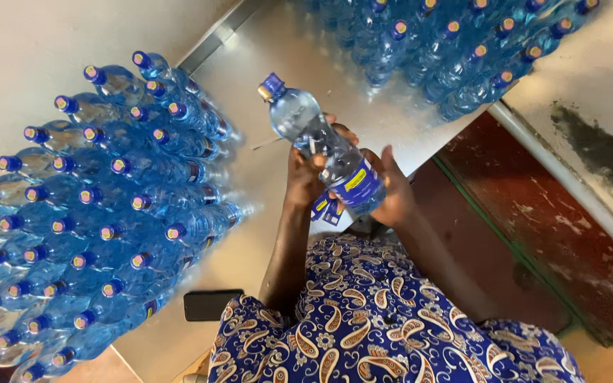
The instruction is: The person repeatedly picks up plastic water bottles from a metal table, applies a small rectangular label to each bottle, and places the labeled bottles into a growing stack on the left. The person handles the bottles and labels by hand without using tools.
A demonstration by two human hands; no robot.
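A clear plastic water bottle (321,142) with a blue cap and a blue and yellow label is held tilted over a steel table (264,92). My left hand (305,174) grips its middle from the left side. My right hand (394,191) cups its base and the label from the right. Small blue labels (326,210) hang under the bottle between my hands. A blue patterned garment (363,319) covers my lap below.
Many blue-capped bottles (101,206) stand packed on the left of the table, and another group of bottles (448,50) at the top right. A black phone (211,305) lies near the table's front edge. A dark red floor (526,234) lies to the right.
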